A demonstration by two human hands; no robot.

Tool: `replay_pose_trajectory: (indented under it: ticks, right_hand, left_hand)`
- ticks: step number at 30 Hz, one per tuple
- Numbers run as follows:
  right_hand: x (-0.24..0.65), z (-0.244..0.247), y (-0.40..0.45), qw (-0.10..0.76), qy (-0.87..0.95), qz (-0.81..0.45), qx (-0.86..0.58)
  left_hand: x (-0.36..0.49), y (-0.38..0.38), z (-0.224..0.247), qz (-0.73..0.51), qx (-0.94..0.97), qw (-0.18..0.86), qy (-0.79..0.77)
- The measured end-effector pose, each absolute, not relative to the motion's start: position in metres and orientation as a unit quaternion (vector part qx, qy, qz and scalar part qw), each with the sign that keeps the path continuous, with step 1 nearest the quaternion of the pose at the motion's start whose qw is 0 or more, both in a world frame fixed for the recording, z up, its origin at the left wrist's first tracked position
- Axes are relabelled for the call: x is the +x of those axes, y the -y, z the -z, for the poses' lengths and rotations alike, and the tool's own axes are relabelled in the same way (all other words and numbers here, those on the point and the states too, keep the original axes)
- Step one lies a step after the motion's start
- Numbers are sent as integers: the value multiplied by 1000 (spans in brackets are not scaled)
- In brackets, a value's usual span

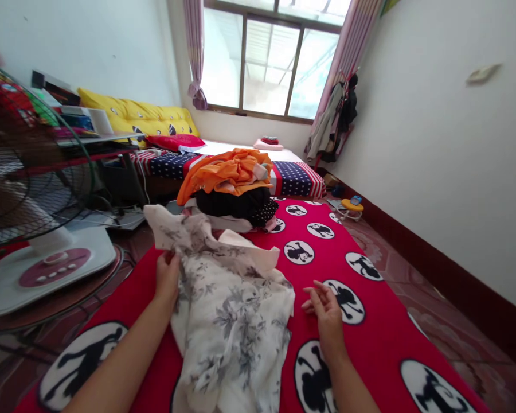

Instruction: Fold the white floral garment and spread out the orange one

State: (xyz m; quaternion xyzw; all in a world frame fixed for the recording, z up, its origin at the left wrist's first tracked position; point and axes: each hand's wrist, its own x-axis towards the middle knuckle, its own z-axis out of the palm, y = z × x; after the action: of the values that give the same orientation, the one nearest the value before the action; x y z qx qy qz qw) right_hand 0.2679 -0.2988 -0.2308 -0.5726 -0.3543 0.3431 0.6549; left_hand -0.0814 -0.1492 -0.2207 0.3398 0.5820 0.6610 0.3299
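Note:
A white blouse with grey floral print (236,310) lies spread out on the red blanket (327,252), its collar end pointing away from me. At the blouse's upper left edge, my left hand (167,275) has its fingers closed on the fabric. My right hand (324,307) is just right of the blouse, apart from it, with fingers loosely spread and nothing in them. Beyond the blouse rises a heap of clothes, with an orange garment (232,172) on top and a black garment (236,203) beneath it.
An electric fan (51,264) stands on a round stool close on the left. Behind it is a cluttered desk (103,137). A second bed (292,178) stands under the window. On the right, a small yellow stool (351,205) is on the floor by the wall.

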Motion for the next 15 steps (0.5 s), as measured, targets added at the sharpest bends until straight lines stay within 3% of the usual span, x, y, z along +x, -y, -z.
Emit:
replay_pose_trajectory:
  ticks: [8,12,15]
  right_hand:
    - [251,236,298,515,485,-289,-645]
    - [215,232,297,390,569,-192,-698]
    - [202,226,291,361,606,-187,-684]
  left_hand:
    - [-111,225,248,-559,389,407,-609]
    - [-95,240,252,-534,465,378,-596]
    - [-85,241,242,-522,508,345,-592]
